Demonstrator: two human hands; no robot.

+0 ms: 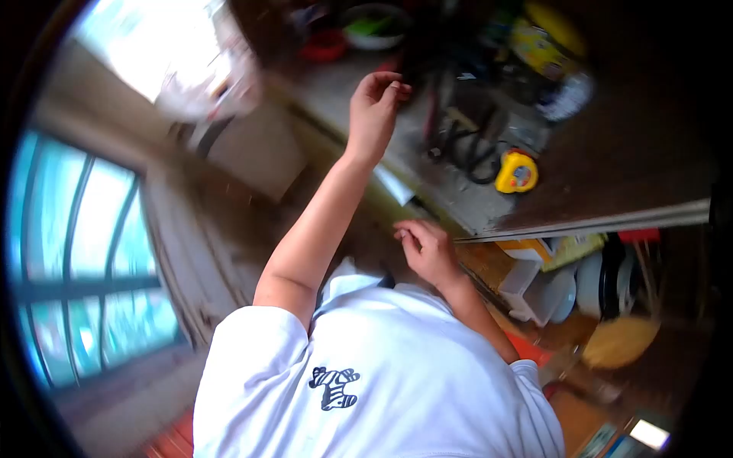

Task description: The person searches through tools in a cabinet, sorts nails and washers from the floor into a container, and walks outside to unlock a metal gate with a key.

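Note:
My left hand (374, 111) is raised at the edge of the cluttered worktop (450, 206). Its fingers curl in toward the thumb as in a pinch, and anything between them is too small or blurred to make out. Lower down, in front of my chest, my right hand (434, 253) has loosely curled fingers with the thumb close to them; what they hold, if anything, cannot be seen. Between the two hands, a pale flat strip (393, 185) with a dark end shows by the worktop's edge. A yellow tape measure (517, 171) lies on the worktop, apart from both hands.
Dark cords (469, 149) lie beside the tape measure. Farther back are a yellow container (546, 42), a red bowl (323, 46) and a bowl with something green (374, 27). Under the worktop sits a white plastic bin (527, 290). A barred window (92, 259) is at left.

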